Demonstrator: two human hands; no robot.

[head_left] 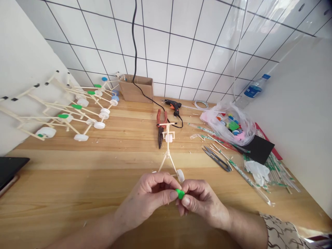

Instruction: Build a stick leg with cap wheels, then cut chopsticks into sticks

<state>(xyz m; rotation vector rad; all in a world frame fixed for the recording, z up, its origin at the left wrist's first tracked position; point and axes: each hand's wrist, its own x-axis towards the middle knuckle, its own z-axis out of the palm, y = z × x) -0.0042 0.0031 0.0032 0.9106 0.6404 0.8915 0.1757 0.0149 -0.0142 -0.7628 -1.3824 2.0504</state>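
Note:
Between my two hands is a small bright green piece, flat and partly covered by the fingertips. My left hand pinches its left side between thumb and index finger. On the other side, my right hand pinches its right edge. Just beyond the hands stands a small tricycle model built of thin wooden sticks, with white caps as wheels and a dark-tipped handlebar. One rear wheel shows beside my fingers; the other is mostly hidden behind my left hand.
Several finished stick tricycles with green seats stand at left. Red-handled pliers, a glue gun and a cardboard box lie behind. To the right are thread snips, wrapped sticks and a plastic bag of coloured caps.

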